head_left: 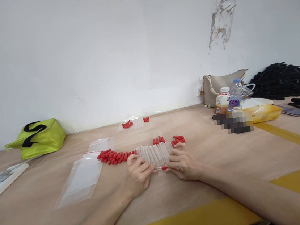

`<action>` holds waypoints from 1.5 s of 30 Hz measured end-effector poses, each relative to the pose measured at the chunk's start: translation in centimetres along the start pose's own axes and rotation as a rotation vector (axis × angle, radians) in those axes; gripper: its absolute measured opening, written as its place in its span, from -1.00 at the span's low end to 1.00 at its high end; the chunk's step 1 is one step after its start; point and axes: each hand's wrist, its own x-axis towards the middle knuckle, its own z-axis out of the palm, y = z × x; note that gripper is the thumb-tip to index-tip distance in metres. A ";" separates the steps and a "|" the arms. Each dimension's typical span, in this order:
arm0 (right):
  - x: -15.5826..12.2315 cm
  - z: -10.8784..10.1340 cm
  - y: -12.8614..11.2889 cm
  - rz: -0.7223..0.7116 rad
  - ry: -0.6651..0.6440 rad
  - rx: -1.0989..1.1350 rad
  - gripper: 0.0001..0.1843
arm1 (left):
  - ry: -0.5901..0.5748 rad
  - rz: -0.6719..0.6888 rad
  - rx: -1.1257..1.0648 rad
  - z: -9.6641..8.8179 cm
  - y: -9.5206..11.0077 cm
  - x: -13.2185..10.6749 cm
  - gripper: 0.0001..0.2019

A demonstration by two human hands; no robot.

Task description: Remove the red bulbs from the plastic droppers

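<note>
My left hand and my right hand rest on the wooden table, fingers curled, and together pinch one thin clear tube with a red cap at its right end. Just beyond the fingers lies a row of several clear tubes side by side. A heap of red rubber caps lies left of the row, and a smaller heap of red caps lies to its right. Three capped tubes lie behind the row.
Clear plastic bags lie at the left. A green bag and a printed board sit far left. More bagged tubes lie by the wall. Two bottles, a beige bag, yellow packet and black parts stand at the right.
</note>
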 end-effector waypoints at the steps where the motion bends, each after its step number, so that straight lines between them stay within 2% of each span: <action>1: 0.0 0.0 0.0 -0.002 -0.005 0.002 -0.76 | 0.007 0.002 -0.001 0.0 0.0 0.0 -0.89; 6: -0.2 0.0 0.0 -0.013 -0.013 0.037 -0.82 | 0.059 0.015 -0.015 0.2 0.0 -0.1 -0.89; 12: 0.0 0.0 0.0 0.002 -0.022 0.075 -0.79 | 0.023 0.037 -0.021 0.4 -0.3 -0.5 -0.88; 21: 0.4 -0.4 0.1 0.048 -0.021 0.117 -0.77 | 0.054 -0.020 -0.117 0.7 0.0 -0.7 -0.87; 24: 0.0 -0.2 0.9 0.063 -0.007 0.166 -0.77 | 0.082 -0.064 -0.137 0.6 -0.4 -0.9 -0.82; 26: -0.6 -0.1 2.2 0.149 0.058 0.246 -0.77 | 0.119 -0.159 -0.128 0.5 -1.2 -1.3 -0.81; 30: -2.0 -0.3 5.9 0.598 0.325 0.334 -0.73 | 0.118 -0.391 -0.030 0.2 -3.4 -2.0 -0.73; 32: -2.5 -0.4 7.7 0.785 0.429 0.287 -0.67 | 0.098 -0.432 0.022 0.4 -4.1 -2.0 -0.66; 34: -2.8 -0.2 9.1 0.895 0.454 0.269 -0.62 | 0.090 -0.436 0.052 0.8 -4.5 -1.8 -0.63; 39: -3.1 0.9 10.2 1.004 0.457 0.319 -0.63 | 0.120 -0.417 0.057 1.9 -4.7 -1.1 -0.80; 42: -3.0 1.2 10.1 0.990 0.373 0.291 -0.75 | 0.105 -0.414 0.053 2.3 -4.7 -1.1 -0.85; 45: -2.8 1.4 10.1 0.972 0.287 0.261 -0.77 | 0.083 -0.390 0.056 2.5 -4.8 -1.2 -0.85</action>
